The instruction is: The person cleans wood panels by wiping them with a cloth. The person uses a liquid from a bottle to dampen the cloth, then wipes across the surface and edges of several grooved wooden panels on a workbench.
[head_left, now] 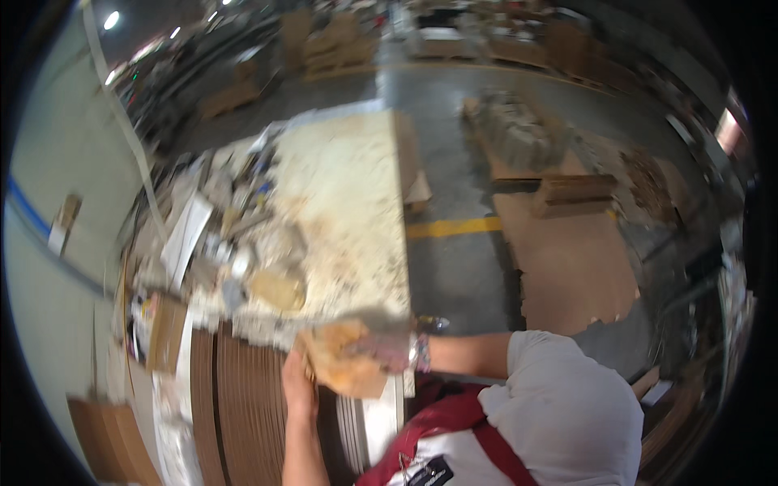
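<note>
Two contacts: left hand [298,384] curled on the left edge of a crumpled-looking, orange-brown flat piece [342,368], right hand [387,353] over its right side, smeared; pinch or flat press, cannot tell. Piece lies between them, at the near end of the pale, stained, rectangular surface [348,186]; long axis unclear. Nearside of that surface: ribbed brown cardboard stack [247,405], partly covered.
</note>
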The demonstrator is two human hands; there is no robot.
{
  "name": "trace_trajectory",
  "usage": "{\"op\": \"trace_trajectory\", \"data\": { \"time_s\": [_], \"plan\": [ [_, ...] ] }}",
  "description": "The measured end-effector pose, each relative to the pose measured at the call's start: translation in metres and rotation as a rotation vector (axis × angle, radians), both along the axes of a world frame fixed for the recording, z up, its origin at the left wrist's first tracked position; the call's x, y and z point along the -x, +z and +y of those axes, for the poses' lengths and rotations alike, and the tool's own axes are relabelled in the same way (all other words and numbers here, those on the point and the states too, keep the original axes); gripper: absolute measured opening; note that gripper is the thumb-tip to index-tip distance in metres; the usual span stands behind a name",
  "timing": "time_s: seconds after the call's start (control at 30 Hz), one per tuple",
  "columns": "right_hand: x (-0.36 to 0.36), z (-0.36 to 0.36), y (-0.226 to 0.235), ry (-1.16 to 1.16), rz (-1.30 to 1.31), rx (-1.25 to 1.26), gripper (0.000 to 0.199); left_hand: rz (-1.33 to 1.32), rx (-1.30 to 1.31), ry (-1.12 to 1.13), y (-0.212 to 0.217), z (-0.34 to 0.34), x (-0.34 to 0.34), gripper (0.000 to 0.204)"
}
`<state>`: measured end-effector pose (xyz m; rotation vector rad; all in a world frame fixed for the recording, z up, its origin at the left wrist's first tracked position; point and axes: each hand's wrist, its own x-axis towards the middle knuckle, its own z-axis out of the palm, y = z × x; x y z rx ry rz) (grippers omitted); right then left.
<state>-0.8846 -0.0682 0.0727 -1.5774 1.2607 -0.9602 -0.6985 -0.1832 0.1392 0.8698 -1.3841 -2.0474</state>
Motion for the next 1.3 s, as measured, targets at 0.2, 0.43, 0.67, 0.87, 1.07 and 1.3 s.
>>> {"op": "trace_trajectory", "data": {
  "time_s": [0.2, 0.43, 0.67, 0.87, 1.07, 1.3],
  "plan": [
    [0.027, -0.017, 0.033, -0.023, -0.492, 0.017, 0.046, -0.149, 0.482, -0.079, 0.018, -0.027, -0.010, 0.040],
    [0.080, -0.127, 0.149, -0.350, -0.762, 0.127, 0.042, -0.339, 0.537, 0.170, -0.037, -0.121, -0.029, 0.055],
    [-0.007, -0.245, 0.113, -0.365, 0.885, 0.892, 0.028, -0.317, 0.926, 0.020, -0.131, -0.208, 0.054, 0.082],
    [0.018, -0.231, 0.064, -0.623, 1.108, 0.741, 0.069, -0.247, 0.646, -0.098, -0.101, -0.174, 0.098, 0.084],
    [0.041, -0.171, 0.121, -0.284, 0.044, 0.272, 0.068, -0.357, 0.970, 0.199, -0.061, -0.138, 0.077, 0.073],
    [0.080, -0.106, 0.068, -0.365, -1.167, 0.343, 0.062, -0.456, 1.350, 0.056, 0.001, -0.097, 0.076, 0.073]
  ]
}}
